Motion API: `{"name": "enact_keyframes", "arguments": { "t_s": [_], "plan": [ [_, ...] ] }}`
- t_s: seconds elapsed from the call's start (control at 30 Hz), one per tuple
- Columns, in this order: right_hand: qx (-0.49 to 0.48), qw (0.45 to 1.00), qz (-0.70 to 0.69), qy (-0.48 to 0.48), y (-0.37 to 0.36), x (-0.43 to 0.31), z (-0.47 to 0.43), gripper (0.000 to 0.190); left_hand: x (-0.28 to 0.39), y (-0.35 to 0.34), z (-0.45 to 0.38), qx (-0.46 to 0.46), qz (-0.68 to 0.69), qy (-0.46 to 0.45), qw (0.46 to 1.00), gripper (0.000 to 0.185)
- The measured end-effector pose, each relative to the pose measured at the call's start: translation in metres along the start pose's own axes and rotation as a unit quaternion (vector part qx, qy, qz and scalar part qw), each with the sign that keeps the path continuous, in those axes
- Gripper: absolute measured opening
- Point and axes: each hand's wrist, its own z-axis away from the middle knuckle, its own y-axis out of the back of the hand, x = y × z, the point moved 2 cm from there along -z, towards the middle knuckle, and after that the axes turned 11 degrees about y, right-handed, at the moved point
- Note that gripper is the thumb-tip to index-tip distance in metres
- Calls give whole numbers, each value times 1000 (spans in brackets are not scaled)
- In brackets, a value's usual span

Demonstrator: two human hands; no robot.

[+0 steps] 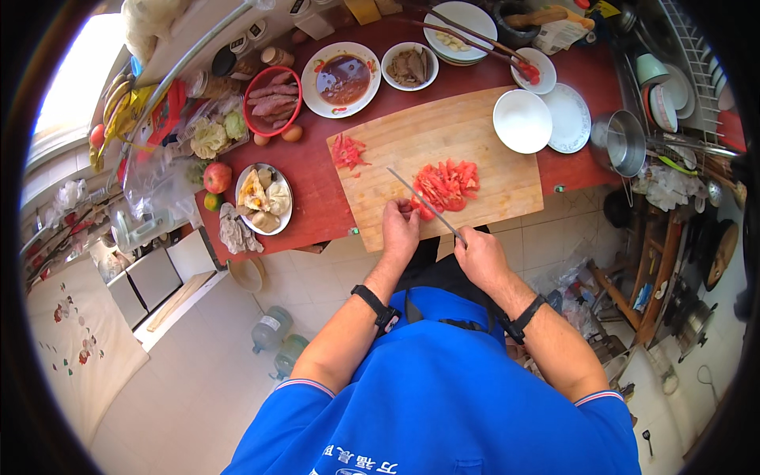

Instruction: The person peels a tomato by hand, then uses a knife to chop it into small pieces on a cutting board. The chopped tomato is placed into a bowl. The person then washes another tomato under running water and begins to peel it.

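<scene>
My right hand [484,255] grips the handle of a kitchen knife [418,196], its blade angled up and left over the cutting board. The fingertips of my left hand [401,228] hold a tomato piece [425,210] against the wooden cutting board [380,148], just left of the blade. Directly right of the knife lies a heap of sliced red tomato [448,181]. A smaller pile of tomato scraps [348,151] rests at the board's left edge. The underside of the held piece is hidden.
A white bowl [522,121] overlaps the board's upper right corner, near a patterned plate [568,119] and a steel pot [620,142]. Behind the board stand a plate of brown sauce [314,89] and a red basket of sweet potatoes [245,98]. A plate of buns [287,205] sits left.
</scene>
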Motion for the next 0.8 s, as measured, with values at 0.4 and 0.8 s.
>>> {"name": "enact_keyframes", "arguments": {
  "t_s": [0.4, 0.8],
  "plan": [
    [-58, 996, 60, -9, -21, 11, -11, 13, 1, -5, -4, 13, 1, 8, 1000, 18],
    [-2, 1000, -8, 0, -18, 7, -18, 13, -3, 6, 11, 2, 9, 37, 999, 23]
  ]
}}
